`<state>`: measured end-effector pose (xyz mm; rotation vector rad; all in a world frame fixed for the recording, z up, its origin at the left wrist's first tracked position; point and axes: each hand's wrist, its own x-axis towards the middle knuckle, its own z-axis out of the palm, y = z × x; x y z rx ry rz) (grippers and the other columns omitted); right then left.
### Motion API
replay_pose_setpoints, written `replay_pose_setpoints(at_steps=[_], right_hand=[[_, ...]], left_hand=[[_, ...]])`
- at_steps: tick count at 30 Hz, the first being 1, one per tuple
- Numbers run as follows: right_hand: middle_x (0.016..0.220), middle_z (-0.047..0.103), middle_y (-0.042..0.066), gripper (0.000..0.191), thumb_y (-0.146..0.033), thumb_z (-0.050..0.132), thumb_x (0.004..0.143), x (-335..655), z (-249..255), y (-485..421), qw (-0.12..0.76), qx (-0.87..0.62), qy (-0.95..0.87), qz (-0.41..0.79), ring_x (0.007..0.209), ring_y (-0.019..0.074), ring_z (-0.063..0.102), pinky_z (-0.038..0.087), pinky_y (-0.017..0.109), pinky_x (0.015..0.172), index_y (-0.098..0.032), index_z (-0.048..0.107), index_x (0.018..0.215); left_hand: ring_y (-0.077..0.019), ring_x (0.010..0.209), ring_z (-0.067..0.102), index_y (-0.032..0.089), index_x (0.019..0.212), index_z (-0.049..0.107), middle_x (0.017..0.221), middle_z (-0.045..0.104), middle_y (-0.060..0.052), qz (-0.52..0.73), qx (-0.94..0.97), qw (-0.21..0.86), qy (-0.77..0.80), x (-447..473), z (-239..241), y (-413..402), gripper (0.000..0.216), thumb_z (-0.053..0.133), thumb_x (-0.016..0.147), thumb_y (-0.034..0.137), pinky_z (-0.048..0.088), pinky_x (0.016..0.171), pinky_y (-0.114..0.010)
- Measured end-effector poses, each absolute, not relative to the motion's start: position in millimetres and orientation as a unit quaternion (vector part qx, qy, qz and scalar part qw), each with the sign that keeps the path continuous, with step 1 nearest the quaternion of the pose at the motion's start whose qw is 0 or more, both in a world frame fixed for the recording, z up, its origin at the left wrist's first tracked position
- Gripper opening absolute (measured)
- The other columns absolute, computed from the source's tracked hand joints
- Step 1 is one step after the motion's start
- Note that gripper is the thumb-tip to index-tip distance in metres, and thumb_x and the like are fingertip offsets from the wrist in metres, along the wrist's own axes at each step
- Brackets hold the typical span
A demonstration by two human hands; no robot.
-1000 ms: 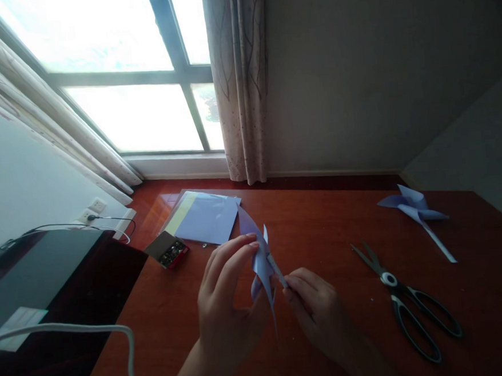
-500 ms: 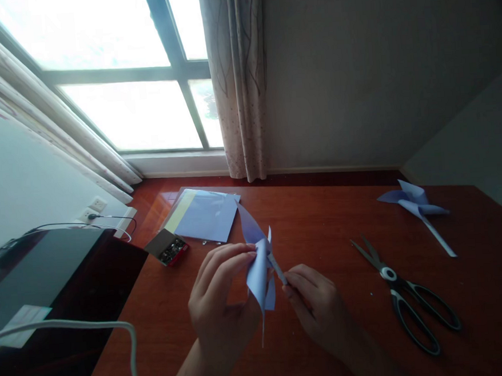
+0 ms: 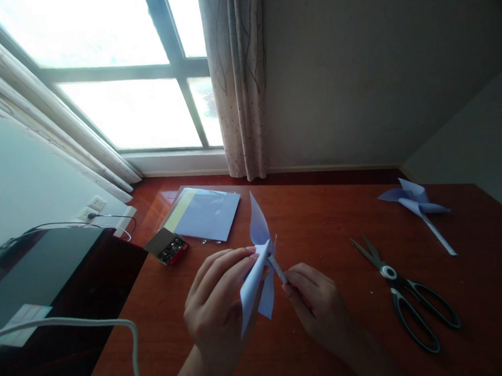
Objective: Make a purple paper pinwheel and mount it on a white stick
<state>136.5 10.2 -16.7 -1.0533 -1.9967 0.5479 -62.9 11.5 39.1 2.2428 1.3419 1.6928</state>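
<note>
A light-blue paper pinwheel is held up above the table between my two hands, seen nearly edge-on. My left hand is closed on its centre from the left, fingertips against the folded paper and the thumb mostly hidden behind a blade. My right hand pinches the pinwheel's rolled paper stick, which slants up to the back of the centre. A second pinwheel with its own paper stick lies at the far right. Scissors rest with blades slightly apart to the right of my right hand.
A clear sleeve with blue and yellow paper sheets lies at the table's back left. Beside it stands an open small box of tiny parts. A white cable loops at the lower left, near a dark glossy surface.
The pinwheel's blades have turned about its centre, the upper blade swinging more upright and the lower ones shifting. My left hand has moved slightly left; my right hand stays on the stick.
</note>
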Motion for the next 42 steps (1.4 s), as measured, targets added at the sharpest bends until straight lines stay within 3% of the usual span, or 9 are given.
replay_pose_setpoints(at_steps=[4, 7, 11, 14, 16, 18, 30, 42], right_hand=[[0.092, 0.067, 0.004, 0.013, -0.016, 0.049, 0.102, 136.6, -18.1, 10.0, 0.398, -0.419, -0.781, 0.238, 0.081, 0.0162, 0.063, 0.049, 0.028, 0.073, -0.02, 0.062, 0.102], [0.092, 0.066, 0.004, 0.014, -0.017, 0.049, 0.103, 137.3, -16.9, 10.7, 0.406, -0.421, -0.768, 0.262, 0.081, 0.015, 0.062, 0.048, 0.027, 0.073, -0.021, 0.063, 0.101], [0.084, 0.062, 0.001, 0.017, -0.018, 0.05, 0.103, 138.4, -12.5, 12.5, 0.426, -0.42, -0.744, 0.298, 0.074, 0.0124, 0.059, 0.043, 0.024, 0.066, -0.021, 0.061, 0.09], [0.08, 0.059, 0.0, 0.021, -0.023, 0.05, 0.104, 139.5, -9.6, 13.3, 0.429, -0.425, -0.715, 0.353, 0.072, 0.0121, 0.056, 0.042, 0.024, 0.066, -0.02, 0.06, 0.087], [0.081, 0.059, 0.0, 0.023, -0.028, 0.05, 0.105, 140.3, -8.5, 13.3, 0.422, -0.423, -0.692, 0.405, 0.072, 0.0118, 0.056, 0.042, 0.024, 0.066, -0.02, 0.06, 0.086], [0.083, 0.059, 0.0, 0.026, -0.033, 0.051, 0.105, 141.0, -7.9, 12.8, 0.413, -0.418, -0.669, 0.454, 0.071, 0.0116, 0.056, 0.042, 0.023, 0.065, -0.02, 0.061, 0.085], [0.086, 0.06, 0.0, 0.022, -0.035, 0.053, 0.105, 139.8, -8.6, 8.3, 0.352, -0.388, -0.68, 0.513, 0.076, 0.0128, 0.055, 0.041, 0.025, 0.068, -0.022, 0.07, 0.101], [0.09, 0.062, 0.001, 0.023, -0.032, 0.05, 0.106, 140.5, -7.4, 8.0, 0.351, -0.383, -0.708, 0.478, 0.082, 0.013, 0.057, 0.041, 0.025, 0.073, -0.022, 0.066, 0.094]], left_hand=[[-0.0252, 0.102, 0.072, 0.016, 0.118, 0.073, 0.115, 0.075, -0.01, 0.549, 0.701, 0.018, 0.455, -57.2, 41.4, 14.9, 0.043, 0.083, 0.077, 0.011, 0.059, 0.09, -0.037], [-0.0278, 0.109, 0.07, 0.016, 0.131, 0.065, 0.123, 0.072, -0.013, 0.559, 0.688, 0.044, 0.46, -54.8, 39.5, 17.1, 0.06, 0.087, 0.077, 0.027, 0.058, 0.093, -0.038], [-0.0334, 0.122, 0.064, 0.014, 0.147, 0.052, 0.137, 0.064, -0.02, 0.569, 0.683, 0.131, 0.438, -54.0, 36.4, 17.2, 0.071, 0.07, 0.091, 0.053, 0.057, 0.092, -0.042], [-0.0276, 0.118, 0.065, 0.016, 0.136, 0.06, 0.131, 0.067, -0.017, 0.575, 0.667, 0.132, 0.455, -53.1, 36.9, 18.5, 0.043, 0.065, 0.097, 0.034, 0.057, 0.09, -0.037], [-0.0201, 0.104, 0.068, 0.019, 0.118, 0.069, 0.116, 0.071, -0.01, 0.577, 0.654, 0.109, 0.476, -52.0, 37.7, 20.8, 0.025, 0.067, 0.094, 0.014, 0.056, 0.086, -0.031], [-0.0158, 0.092, 0.069, 0.02, 0.103, 0.072, 0.102, 0.071, -0.005, 0.573, 0.661, 0.103, 0.473, -50.5, 37.9, 23.6, 0.02, 0.067, 0.09, 0.006, 0.056, 0.082, -0.028], [-0.0159, 0.075, 0.063, 0.018, 0.094, 0.073, 0.082, 0.07, -0.003, 0.534, 0.7, 0.065, 0.471, -47.8, 35.5, 30.0, 0.012, 0.073, 0.086, 0.008, 0.053, 0.07, -0.03], [-0.0111, 0.062, 0.058, 0.017, 0.095, 0.074, 0.074, 0.062, 0.0, 0.534, 0.684, 0.042, 0.496, -46.8, 28.3, 28.1, 0.01, 0.075, 0.088, 0.011, 0.048, 0.06, -0.024]])
